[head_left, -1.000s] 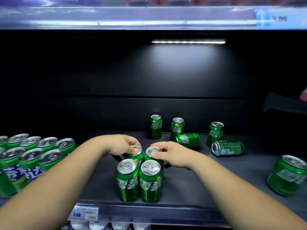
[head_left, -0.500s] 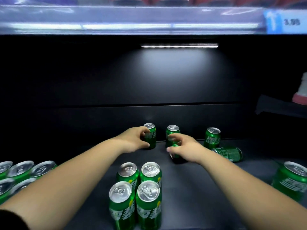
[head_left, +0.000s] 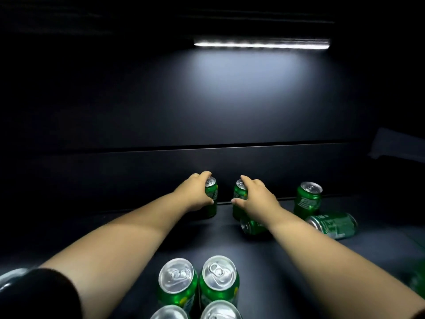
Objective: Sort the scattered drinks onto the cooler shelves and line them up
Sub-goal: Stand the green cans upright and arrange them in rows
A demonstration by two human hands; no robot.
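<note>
compared with half a second ago, both hands have closed on upright green cans at the back of the cooler shelf point(head_left: 218, 240): the left hand point(head_left: 195, 194) curls its fingers round the left can point(head_left: 212, 192), the right hand point(head_left: 257, 199) wraps the right can point(head_left: 239, 194), and a tipped can point(head_left: 251, 226) lies by its wrist.

Left hand point(head_left: 195, 195), right hand point(head_left: 257, 199) around cans point(head_left: 212, 192)

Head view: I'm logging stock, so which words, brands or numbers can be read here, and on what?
No text can be read in this view.
Lying can: pale print on its green side, too blurred to read.
Upright can behind it: label marks, too blurred to read.
Front-left can: a bit of label, blurred and cut off.
</note>
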